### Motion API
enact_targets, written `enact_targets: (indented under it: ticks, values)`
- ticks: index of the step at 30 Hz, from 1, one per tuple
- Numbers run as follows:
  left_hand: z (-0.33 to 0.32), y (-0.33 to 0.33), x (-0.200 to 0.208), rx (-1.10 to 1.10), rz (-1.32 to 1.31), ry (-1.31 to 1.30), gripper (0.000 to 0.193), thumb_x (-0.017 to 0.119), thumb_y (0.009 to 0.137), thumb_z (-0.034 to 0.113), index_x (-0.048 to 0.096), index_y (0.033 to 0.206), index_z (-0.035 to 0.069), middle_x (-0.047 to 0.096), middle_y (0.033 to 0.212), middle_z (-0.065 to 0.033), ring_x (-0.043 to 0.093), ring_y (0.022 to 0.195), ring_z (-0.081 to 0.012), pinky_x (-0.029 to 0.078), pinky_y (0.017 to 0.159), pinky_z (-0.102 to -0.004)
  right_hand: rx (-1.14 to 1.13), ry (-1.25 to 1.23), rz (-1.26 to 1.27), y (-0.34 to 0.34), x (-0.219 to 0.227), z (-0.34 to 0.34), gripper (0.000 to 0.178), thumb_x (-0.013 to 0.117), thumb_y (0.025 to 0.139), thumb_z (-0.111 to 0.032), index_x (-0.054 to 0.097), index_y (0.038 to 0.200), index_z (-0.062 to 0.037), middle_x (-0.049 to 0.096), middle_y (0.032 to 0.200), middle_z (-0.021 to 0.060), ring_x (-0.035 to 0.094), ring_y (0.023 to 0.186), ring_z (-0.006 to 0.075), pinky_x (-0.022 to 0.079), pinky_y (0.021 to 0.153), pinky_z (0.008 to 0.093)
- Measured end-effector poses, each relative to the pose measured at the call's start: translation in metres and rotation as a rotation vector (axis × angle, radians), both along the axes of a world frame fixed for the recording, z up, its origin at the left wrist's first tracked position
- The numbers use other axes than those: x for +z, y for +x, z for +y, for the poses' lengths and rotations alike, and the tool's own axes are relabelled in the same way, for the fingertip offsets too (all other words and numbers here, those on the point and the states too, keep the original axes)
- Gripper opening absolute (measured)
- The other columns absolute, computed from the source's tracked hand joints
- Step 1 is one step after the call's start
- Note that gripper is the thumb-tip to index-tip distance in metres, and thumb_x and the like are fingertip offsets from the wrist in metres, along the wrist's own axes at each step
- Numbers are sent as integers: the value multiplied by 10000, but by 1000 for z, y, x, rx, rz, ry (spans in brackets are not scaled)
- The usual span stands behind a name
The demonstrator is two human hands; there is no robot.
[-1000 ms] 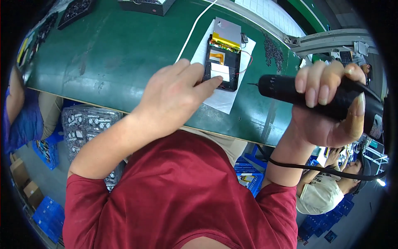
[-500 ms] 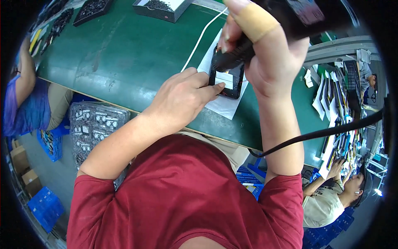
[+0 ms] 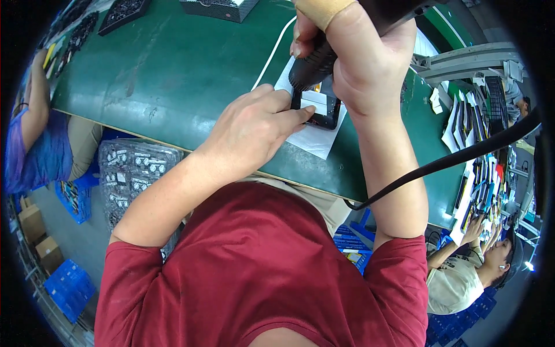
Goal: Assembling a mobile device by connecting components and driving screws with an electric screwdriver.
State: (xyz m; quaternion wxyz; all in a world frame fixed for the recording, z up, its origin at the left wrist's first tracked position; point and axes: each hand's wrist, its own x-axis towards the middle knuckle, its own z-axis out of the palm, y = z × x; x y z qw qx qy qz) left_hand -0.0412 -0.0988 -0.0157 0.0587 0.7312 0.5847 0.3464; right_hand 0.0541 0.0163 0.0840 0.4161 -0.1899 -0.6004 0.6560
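A black phone-like device [image 3: 329, 118] lies on a white sheet [image 3: 312, 142] on the green workbench. On its face are a white rectangle [image 3: 313, 103], a small yellow-orange patch and thin wires near its right side. My left hand [image 3: 254, 124] grips its left edge, thumb pressed on the face beside the white rectangle, other fingers curled. Above the device, my right hand [image 3: 370, 66] is wrapped round a black handheld tool [image 3: 312, 72] shaped like a hair dryer, its ribbed rounded part covering the device's far end. A tan bandage [image 3: 325, 10] wraps a digit of that hand.
A white cable [image 3: 274, 53] runs across the green workbench [image 3: 191, 75]. Black boxes of small parts [image 3: 217, 10] stand at the far edge. A thick black cord [image 3: 451, 162] crosses my right forearm. Clear trays [image 3: 136, 173] sit left; co-workers [image 3: 462, 277] are on both sides.
My right hand and the black tool have shifted left and up in the picture, baring more of the device's face. The left thumb stays on the device. The whole view has shifted slightly.
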Motion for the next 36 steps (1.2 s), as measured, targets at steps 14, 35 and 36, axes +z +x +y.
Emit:
enact_targets:
  ticks: [14, 35, 36]
  values:
    - [-1, 0, -7, -3, -33, 24, 253, 735, 871, 109, 771, 1121, 106, 570, 829, -67, 561, 802, -273, 492, 705, -410, -77, 50, -45, -7, -6, -9, 142, 783, 859, -56, 646, 854, -20, 615, 638, 13, 527, 459, 82, 398, 443, 231]
    - [1, 3, 6, -26, -43, -36, 351, 765, 849, 58, 747, 1199, 71, 538, 802, -93, 524, 731, -291, 457, 679, -415, -454, 372, -2, 132, -3, 81, 219, 616, 970, -196, 601, 1096, -17, 579, 696, 69, 569, 594, 188, 513, 634, 377]
    - [2, 5, 10, -51, -39, -35, 351, 765, 849, 58, 747, 1199, 71, 538, 802, -93, 524, 731, -291, 457, 679, -415, -468, 329, 93, 139, -10, 87, 176, 680, 941, -156, 645, 1029, -8, 603, 682, 65, 582, 565, 171, 515, 576, 338]
